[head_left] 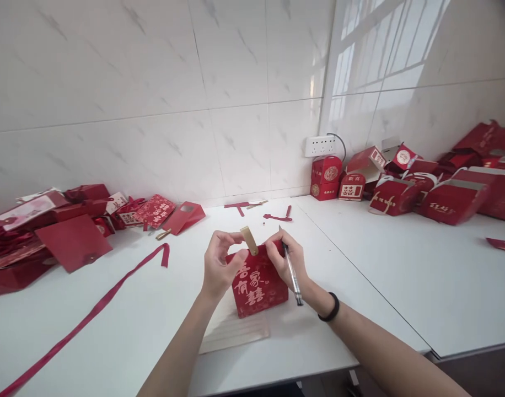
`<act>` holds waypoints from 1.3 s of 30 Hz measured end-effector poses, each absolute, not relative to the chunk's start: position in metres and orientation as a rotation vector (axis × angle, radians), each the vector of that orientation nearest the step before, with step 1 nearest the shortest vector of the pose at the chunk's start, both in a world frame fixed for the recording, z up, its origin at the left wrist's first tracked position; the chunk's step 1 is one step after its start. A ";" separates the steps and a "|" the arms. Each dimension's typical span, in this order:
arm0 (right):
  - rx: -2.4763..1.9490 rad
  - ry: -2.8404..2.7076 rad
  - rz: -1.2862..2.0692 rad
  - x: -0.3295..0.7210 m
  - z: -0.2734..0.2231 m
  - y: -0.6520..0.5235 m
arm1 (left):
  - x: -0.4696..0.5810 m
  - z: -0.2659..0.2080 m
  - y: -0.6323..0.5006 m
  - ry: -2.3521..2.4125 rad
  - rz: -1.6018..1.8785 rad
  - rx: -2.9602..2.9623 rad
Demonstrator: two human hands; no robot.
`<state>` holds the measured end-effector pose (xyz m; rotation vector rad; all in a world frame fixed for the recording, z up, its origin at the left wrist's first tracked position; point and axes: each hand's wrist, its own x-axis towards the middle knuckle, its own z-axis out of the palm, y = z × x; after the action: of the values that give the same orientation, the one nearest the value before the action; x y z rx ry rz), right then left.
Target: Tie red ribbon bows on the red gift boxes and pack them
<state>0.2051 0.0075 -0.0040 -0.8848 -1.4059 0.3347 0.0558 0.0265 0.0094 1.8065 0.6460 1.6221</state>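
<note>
A red gift box (261, 284) with pale Chinese characters stands upright in front of me, its printed side facing me. A gold strap (249, 240) rises from its top edge and curls over at the upper end. My left hand (221, 262) grips the box by its upper left edge, thumb on the near side. With my right hand (286, 258) I pinch the upper right edge, while a pen (293, 275) lies held in the same hand, its tip pointing away and its dark end towards me. Beneath the box is a pale, lined sheet (240, 331).
Red boxes and envelopes (73, 242) are heaped at the left. More red boxes (395, 196) stand at the right, near a white power socket (320, 146) on the tiled wall. A long red ribbon (99, 306) crosses the left table; short ribbon pieces (279, 216) lie behind the hands.
</note>
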 end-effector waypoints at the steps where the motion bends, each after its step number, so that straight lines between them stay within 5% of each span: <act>1: -0.880 -1.414 0.332 0.204 -0.005 0.007 | 0.057 0.009 0.025 0.682 1.618 1.834; 27: -0.676 -1.488 -0.211 0.203 -0.014 0.012 | 0.062 0.009 0.021 0.769 1.631 2.333; 39: -0.590 -1.554 -0.041 0.207 -0.011 0.012 | 0.060 0.009 0.023 0.678 1.597 2.333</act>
<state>0.2069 0.0121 -0.0113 -0.5900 -1.5545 -0.0409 0.0596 0.0230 0.0095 2.3327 0.6779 1.5966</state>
